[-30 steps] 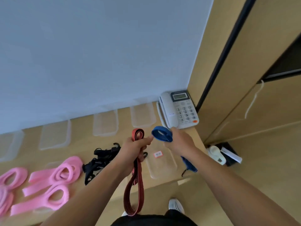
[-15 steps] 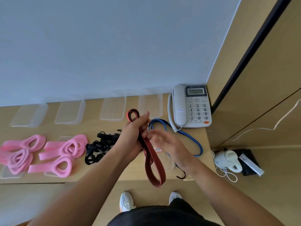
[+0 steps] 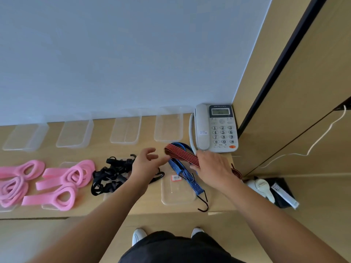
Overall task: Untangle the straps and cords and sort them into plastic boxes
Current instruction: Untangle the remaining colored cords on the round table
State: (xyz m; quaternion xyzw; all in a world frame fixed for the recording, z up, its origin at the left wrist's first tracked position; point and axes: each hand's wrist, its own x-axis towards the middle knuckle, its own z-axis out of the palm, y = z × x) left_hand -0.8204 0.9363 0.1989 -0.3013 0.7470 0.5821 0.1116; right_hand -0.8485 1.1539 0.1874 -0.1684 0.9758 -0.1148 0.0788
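My right hand (image 3: 212, 168) grips the red and black striped cord (image 3: 182, 154), held flat over the desk near the phone. Under it the blue striped cord (image 3: 187, 177) with black hooks lies across a clear lid with a red label (image 3: 176, 194). My left hand (image 3: 146, 164) hovers open beside the red cord, fingers spread, holding nothing. A tangle of black straps (image 3: 112, 175) sits just left of that hand. Several pink straps (image 3: 57, 179) lie coiled on the left of the desk. Several clear plastic boxes (image 3: 168, 126) line the wall, all without contents.
A grey desk phone (image 3: 216, 128) stands at the back right corner, touching distance from the cords. The wooden desk (image 3: 144, 205) ends at a front edge near my body. A wooden cabinet rises on the right; a white device and dark pouch (image 3: 273, 188) lie on the floor.
The red cord passed from my left hand to my right and now lies low over the blue cord. My left hand let go and opened. The view tilted down slightly.
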